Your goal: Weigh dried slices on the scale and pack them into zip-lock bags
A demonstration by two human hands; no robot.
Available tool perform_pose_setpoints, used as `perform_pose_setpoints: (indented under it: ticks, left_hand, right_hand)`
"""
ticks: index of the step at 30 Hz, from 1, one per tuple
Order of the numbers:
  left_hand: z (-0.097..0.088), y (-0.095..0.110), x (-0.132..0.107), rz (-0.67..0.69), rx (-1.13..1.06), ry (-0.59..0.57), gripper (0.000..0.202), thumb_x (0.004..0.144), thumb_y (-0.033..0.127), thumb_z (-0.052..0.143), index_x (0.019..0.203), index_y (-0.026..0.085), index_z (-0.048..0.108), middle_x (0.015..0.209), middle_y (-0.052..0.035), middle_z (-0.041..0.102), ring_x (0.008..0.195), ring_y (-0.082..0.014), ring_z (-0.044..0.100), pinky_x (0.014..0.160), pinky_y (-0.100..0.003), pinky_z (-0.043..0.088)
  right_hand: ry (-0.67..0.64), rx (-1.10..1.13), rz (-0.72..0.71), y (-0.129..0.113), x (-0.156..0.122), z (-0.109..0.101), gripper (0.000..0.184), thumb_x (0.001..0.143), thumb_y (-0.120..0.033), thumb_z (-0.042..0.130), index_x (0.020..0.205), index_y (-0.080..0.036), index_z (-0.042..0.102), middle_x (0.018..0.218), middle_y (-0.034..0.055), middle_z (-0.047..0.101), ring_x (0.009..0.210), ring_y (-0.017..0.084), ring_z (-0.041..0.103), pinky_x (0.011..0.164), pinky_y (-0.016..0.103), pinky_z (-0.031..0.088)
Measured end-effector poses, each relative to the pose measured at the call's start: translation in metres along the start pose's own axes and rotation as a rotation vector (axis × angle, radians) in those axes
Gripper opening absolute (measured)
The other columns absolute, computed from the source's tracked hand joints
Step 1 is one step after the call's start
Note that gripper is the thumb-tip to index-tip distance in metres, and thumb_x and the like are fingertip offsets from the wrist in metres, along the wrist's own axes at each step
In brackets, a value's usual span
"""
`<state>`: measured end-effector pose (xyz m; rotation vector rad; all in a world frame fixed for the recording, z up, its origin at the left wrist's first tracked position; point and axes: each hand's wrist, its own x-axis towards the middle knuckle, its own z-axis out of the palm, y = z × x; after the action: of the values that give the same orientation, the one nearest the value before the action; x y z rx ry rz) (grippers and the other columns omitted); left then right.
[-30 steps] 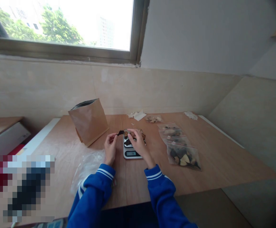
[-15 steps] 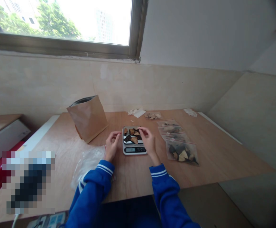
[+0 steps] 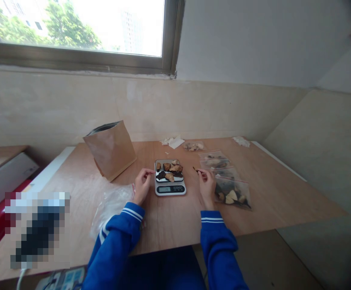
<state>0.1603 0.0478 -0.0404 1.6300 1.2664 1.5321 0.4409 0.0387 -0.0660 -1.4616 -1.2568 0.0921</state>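
A small digital kitchen scale (image 3: pixel 170 190) stands in the middle of the table with its display lit. Several dried brown and dark slices (image 3: pixel 169 177) lie spread on its platform, perhaps mushroom or herb. At the scale's left edge rests my left hand (image 3: pixel 143 186), fingers loosely stretched toward the platform and holding nothing that I can see. Right of the scale, my right hand (image 3: pixel 207 186) pinches a thin dark dried piece (image 3: pixel 195 170) between thumb and fingertips, apart from the platform. Beside that hand lies a clear zip bag (image 3: pixel 238 197) of dark and pale dried slices.
An open brown paper bag (image 3: pixel 112 153) stands at the left rear. Clear plastic bags (image 3: pixel 110 209) lie by my left forearm. Further filled zip bags (image 3: pixel 216 161) line the right side. Crumpled white paper (image 3: pixel 175 141) lies near the wall. A pixelated object (image 3: pixel 39 229) is at left.
My right hand has moved from above the scale to its right, carrying a thin dark piece. My left hand has stayed at the scale's left edge. The view has shifted slightly.
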Motion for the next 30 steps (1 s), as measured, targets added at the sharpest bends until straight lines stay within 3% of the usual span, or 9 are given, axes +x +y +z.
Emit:
perform_pose_setpoints:
  ticks: [9,17,24,30]
  left_hand:
    - [0.001,-0.001,-0.001,-0.046,0.002,0.039,0.018,0.084,0.028,0.051,0.081,0.021,0.068,0.086,-0.0042,0.069,0.085,-0.0204,0.062,0.075,-0.030,0.045]
    - [0.000,-0.001,-0.002,-0.054,-0.005,0.052,0.018,0.083,0.026,0.052,0.080,0.021,0.068,0.085,-0.0040,0.068,0.084,-0.0203,0.062,0.073,-0.029,0.045]
    - [0.000,-0.001,-0.003,-0.049,-0.003,0.043,0.018,0.082,0.026,0.052,0.080,0.021,0.068,0.084,-0.0041,0.068,0.083,-0.0206,0.061,0.074,-0.030,0.045]
    - [0.000,0.002,-0.003,-0.054,0.004,0.041,0.017,0.082,0.025,0.052,0.079,0.021,0.068,0.083,-0.0040,0.068,0.082,-0.0201,0.061,0.074,-0.029,0.045]
  right_hand:
    - [-0.062,0.243,0.110,-0.014,-0.012,0.013,0.036,0.088,-0.047,0.055,0.100,-0.017,0.070,0.105,0.0121,0.073,0.094,0.023,0.067,0.084,0.039,0.052]
    - [-0.164,0.370,0.136,-0.030,-0.018,0.024,0.031,0.081,-0.047,0.064,0.090,-0.018,0.069,0.090,0.0095,0.073,0.082,0.022,0.068,0.078,0.038,0.056]
    - [-0.279,0.271,0.031,-0.031,-0.019,0.024,0.029,0.084,-0.045,0.061,0.086,-0.018,0.070,0.085,0.0075,0.072,0.075,0.020,0.065,0.069,0.033,0.053]
    - [-0.284,0.169,-0.118,-0.038,-0.015,0.032,0.024,0.088,-0.040,0.057,0.084,-0.020,0.071,0.088,0.0066,0.065,0.078,0.019,0.062,0.069,0.030,0.052]
